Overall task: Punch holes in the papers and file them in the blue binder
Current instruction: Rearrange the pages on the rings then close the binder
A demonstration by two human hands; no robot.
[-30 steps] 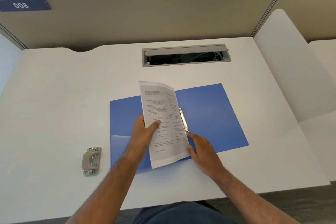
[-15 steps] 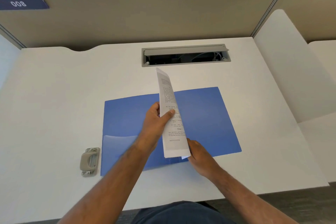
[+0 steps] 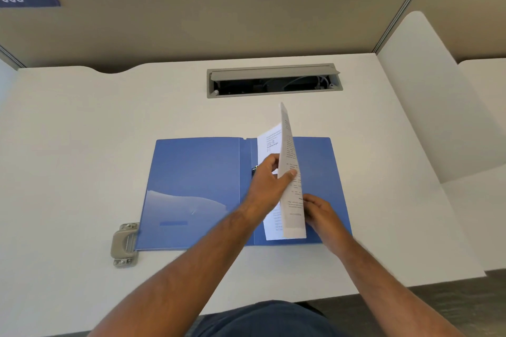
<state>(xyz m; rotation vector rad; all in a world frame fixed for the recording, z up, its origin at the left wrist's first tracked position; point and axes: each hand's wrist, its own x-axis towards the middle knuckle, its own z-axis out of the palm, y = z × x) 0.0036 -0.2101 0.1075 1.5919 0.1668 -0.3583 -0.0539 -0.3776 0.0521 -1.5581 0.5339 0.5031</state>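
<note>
At the bottom centre of the frame a dark blue garment is showing, and two bare forearms are reaching up from it over the white table (image 3: 68, 145). At lower left, a beige hole punch (image 3: 124, 245) is lying flat on the table, touching the near left corner of the blue binder (image 3: 197, 172).

The binder is lying open and flat at mid-frame, with a clear pocket on its left cover. The right hand (image 3: 324, 215) is resting low on the binder's right half, its grip curling against the lower right face of the papers (image 3: 291, 189); whether those fingers are actually pinching the sheets cannot be told, since the sheets are hiding the fingertips.

Just above and left of it, the left hand (image 3: 269, 179) is clamping the papers at about mid-height, thumb pressing on the face turned to the right and fingers wrapping behind. The papers are standing nearly on edge over the binder's right half, just right of the spine, the near edge sitting low by the binder's bottom edge and the far tip rising past its top edge. One printed sheet is splaying leftward behind the left hand. A bit of dark metal is peeking out by the spine, beside the left knuckles.

Farther up, a grey cable tray (image 3: 273, 81) is sitting open in the table, with a beige partition (image 3: 219, 22) behind it.
</note>
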